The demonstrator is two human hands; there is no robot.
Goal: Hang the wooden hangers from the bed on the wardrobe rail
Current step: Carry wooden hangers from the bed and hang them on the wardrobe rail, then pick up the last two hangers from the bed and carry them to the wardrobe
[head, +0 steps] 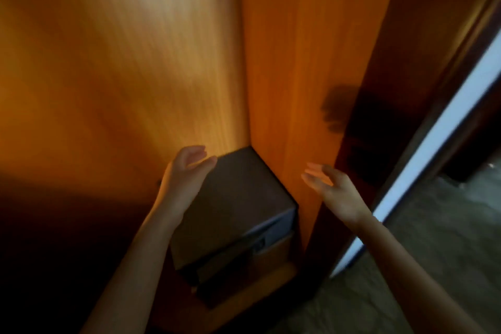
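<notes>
left hand (187, 173): fingers spread, empty, over the back left edge of a dark box (233, 206) | right hand (334, 190): fingers loose, empty, before the orange wardrobe side panel (306, 62) | box: in the wardrobe's back right corner | hangers, rail: not seen | view blurred

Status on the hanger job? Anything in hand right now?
Done: nothing can be confirmed; no rail or hung hangers are in view. In hand: nothing; left hand and right hand are open and empty inside the wardrobe, above a dark box. Left: unknown; the bed and hangers are out of frame.
</notes>
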